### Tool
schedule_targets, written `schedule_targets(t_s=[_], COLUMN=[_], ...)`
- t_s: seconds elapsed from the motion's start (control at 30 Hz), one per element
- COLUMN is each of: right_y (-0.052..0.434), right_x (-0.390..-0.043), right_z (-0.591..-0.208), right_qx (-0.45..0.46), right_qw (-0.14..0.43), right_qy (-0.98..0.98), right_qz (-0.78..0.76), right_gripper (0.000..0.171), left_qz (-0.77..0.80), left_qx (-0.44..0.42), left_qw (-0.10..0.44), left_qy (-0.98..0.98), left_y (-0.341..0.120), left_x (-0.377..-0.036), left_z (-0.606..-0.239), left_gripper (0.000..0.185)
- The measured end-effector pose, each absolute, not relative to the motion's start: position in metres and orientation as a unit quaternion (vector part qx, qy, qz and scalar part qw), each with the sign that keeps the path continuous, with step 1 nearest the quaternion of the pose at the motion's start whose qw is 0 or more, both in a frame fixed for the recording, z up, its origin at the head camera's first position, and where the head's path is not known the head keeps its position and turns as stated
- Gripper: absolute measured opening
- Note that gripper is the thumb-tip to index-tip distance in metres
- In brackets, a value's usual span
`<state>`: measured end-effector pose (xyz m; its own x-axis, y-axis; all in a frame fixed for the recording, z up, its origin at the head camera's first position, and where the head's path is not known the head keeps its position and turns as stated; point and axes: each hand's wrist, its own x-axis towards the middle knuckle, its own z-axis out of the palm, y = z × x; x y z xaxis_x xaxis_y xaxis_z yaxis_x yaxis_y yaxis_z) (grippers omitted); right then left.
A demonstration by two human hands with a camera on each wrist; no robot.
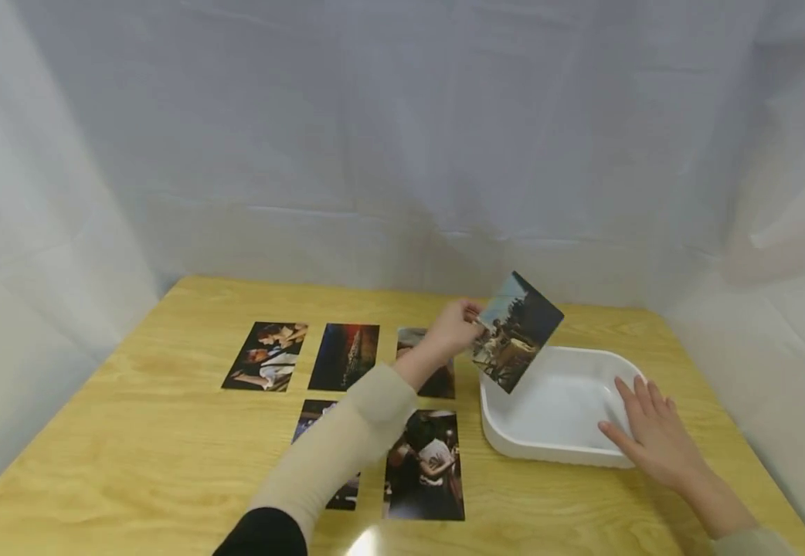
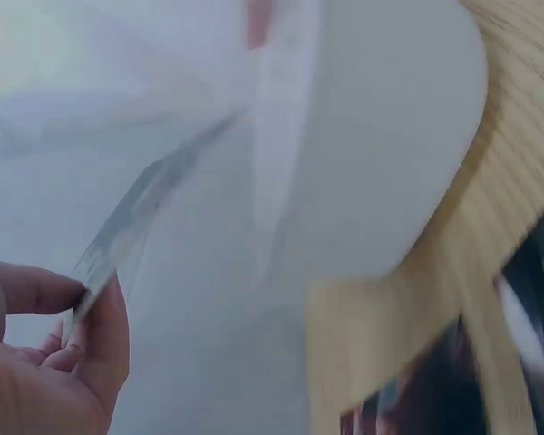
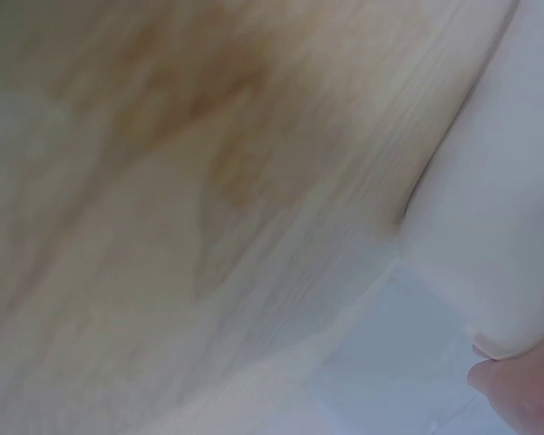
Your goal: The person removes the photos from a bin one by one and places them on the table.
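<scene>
Since the left hand pinches the photo only by one edge, fingers curled on it, the print could slip or flop, likely landing on the table instead of in the white tray. The grip looks thin in the left wrist view, which is blurred. The photo hangs tilted in the air over the tray's 10 o'clock corner, touching nothing else. The left arm reaches across the laid-out photos, so the sleeve might drag one askew. The right hand lies flat on the tray's rim at 4 o'clock, fingers straight, holding nothing; if it lifts, the tray may shift.
</scene>
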<state>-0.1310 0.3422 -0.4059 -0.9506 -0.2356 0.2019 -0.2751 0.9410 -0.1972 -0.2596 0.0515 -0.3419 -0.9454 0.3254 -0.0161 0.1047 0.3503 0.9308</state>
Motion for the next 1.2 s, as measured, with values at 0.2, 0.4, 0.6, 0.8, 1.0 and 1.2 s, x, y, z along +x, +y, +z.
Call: schedule_targets(t_s=[0.2, 0.4, 0.6, 0.8, 1.0, 1.2], right_y=[0.346, 0.347, 0.346, 0.348, 0.350, 0.355], right_x=[-0.129, -0.129, -0.132, -0.132, -0.129, -0.130], right_z=[-0.408, -0.407, -0.406, -0.405, -0.407, -0.408], right_qx=[0.130, 0.135, 0.141, 0.141, 0.143, 0.142], right_qw=[0.084, 0.090, 0.092, 0.095, 0.087, 0.087], right_qy=[-0.982, -0.981, -0.980, -0.979, -0.979, -0.979], right_qz=[0.111, 0.108, 0.111, 0.109, 0.115, 0.117], right_gripper=[0.070, 0.069, 0.069, 0.068, 0.069, 0.070], left_qz=[0.651, 0.670, 0.671, 0.664, 0.656, 0.628], left_qx=[0.103, 0.041, 0.008, 0.010, 0.017, -0.011], left_qw=[0.134, 0.202, 0.215, 0.228, 0.242, 0.261], left_qy=[0.740, 0.714, 0.710, 0.712, 0.715, 0.733], left_y=[-0.007, -0.063, -0.120, -0.182, -0.238, -0.276], left_x=[-0.266, -0.243, -0.220, -0.191, -0.163, -0.144], left_z=[-0.345, -0.338, -0.354, -0.370, -0.379, -0.385], left_gripper=[0.020, 0.014, 0.018, 0.022, 0.024, 0.029])
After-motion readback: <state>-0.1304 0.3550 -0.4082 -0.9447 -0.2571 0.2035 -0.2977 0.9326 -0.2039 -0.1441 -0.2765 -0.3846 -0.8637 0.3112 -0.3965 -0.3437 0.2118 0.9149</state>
